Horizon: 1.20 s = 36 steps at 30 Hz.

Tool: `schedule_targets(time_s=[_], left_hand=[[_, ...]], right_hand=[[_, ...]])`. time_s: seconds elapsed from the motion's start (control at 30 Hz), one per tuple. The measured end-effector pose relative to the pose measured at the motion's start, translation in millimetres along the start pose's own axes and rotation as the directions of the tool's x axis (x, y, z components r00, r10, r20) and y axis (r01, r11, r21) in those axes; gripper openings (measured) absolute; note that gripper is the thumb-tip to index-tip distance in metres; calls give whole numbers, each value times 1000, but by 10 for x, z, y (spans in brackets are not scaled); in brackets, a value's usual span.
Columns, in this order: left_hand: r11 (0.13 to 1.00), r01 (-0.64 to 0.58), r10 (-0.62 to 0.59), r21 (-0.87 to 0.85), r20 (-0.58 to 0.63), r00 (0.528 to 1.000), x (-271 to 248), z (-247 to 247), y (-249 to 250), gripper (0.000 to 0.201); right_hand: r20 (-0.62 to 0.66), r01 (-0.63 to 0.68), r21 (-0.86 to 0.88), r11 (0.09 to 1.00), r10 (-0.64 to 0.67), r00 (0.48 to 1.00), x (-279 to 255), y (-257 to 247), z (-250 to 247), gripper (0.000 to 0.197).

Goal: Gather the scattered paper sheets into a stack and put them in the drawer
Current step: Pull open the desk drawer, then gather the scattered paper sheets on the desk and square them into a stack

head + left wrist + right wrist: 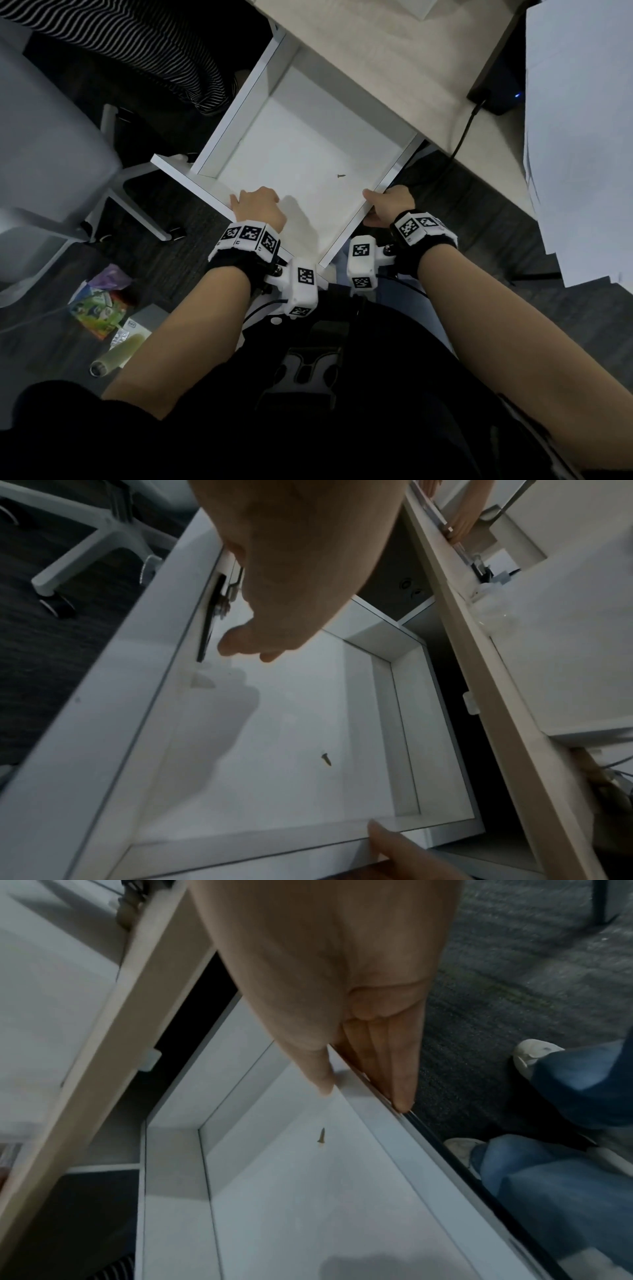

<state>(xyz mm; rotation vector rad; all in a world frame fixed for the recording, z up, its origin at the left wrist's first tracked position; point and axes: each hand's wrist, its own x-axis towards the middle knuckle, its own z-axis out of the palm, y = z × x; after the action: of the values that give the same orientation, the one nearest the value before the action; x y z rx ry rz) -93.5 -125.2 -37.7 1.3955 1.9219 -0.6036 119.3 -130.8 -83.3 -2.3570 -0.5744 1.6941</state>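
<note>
A white drawer (301, 150) stands pulled out from under the beige desk (376, 51); nothing lies in it but a small dark screw (340, 176) (326, 758) (321, 1135). My left hand (258, 205) (274, 588) hooks its fingers over the drawer's front panel (85, 723), beside the lock fitting. My right hand (387, 205) (342, 1015) pinches the right side wall (394, 1137), thumb on the rim, fingers along the outer rail. White paper sheets (582, 137) lie overlapping on the desk at the far right, apart from both hands.
A white office chair (51, 154) and its wheeled base (137, 205) stand left of the drawer. Someone in striped clothing (137, 44) sits at the upper left. Snack packets (99, 308) and a bottle (116, 356) lie on the floor. A black box (493, 96) with a cable sits on the desk.
</note>
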Motion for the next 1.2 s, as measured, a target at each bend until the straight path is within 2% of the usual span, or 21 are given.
schedule_targets(time_s=[0.13, 0.33, 0.43, 0.47, 0.53, 0.6, 0.67, 0.7, 0.77, 0.9, 1.03, 1.2], left_hand=[[999, 34, -34, -14, 1, 999, -8, -26, -33, 40], [995, 93, -94, -46, -17, 995, -112, -15, -88, 39], [991, 95, -99, -97, -37, 994, -107, -29, -100, 38], [988, 97, -102, -122, -34, 994, -97, -35, -100, 33], [981, 107, -112, -162, -22, 993, -76, -45, -109, 20], [976, 111, -114, -189, -7, 993, -84, -58, -108, 30], [972, 110, -113, -209, -2, 994, -112, -77, -79, 26], [968, 109, -113, -224, -2, 994, -138, -91, -56, 26], [961, 111, -120, -253, -20, 993, -192, -119, -3, 39], [942, 16, -34, -336, -48, 998, -316, -157, 303, 37], [900, -115, 86, -421, -87, 992, -531, -189, 848, 35], [825, -288, 213, -487, -203, 956, -860, -146, 1574, 31]], right_hand=[[-31, 19, -91, 996, -22, 999, -159, -107, 27, 18], [-11, 71, -236, 969, -76, 997, -257, -70, 68, 10], [-23, 66, -194, 979, -72, 997, -237, -44, 79, 20], [-36, 70, -198, 978, -78, 996, -217, -47, 78, 26], [-22, 54, -201, 978, -60, 998, -226, -62, 73, 23], [13, 48, -163, 985, -47, 999, -209, -54, 72, 15], [74, 8, -102, 995, -1, 997, -158, -16, 38, 17], [101, -11, -82, 997, 20, 995, -146, 1, -2, 22], [129, -12, -30, 999, 16, 991, -236, -25, -115, 38], [128, 14, 116, 993, -29, 991, -572, -154, -485, 27], [102, 141, 205, 968, -165, 981, -784, -137, -938, 10], [24, 305, 241, 922, -319, 947, -954, 15, -1554, 8]])
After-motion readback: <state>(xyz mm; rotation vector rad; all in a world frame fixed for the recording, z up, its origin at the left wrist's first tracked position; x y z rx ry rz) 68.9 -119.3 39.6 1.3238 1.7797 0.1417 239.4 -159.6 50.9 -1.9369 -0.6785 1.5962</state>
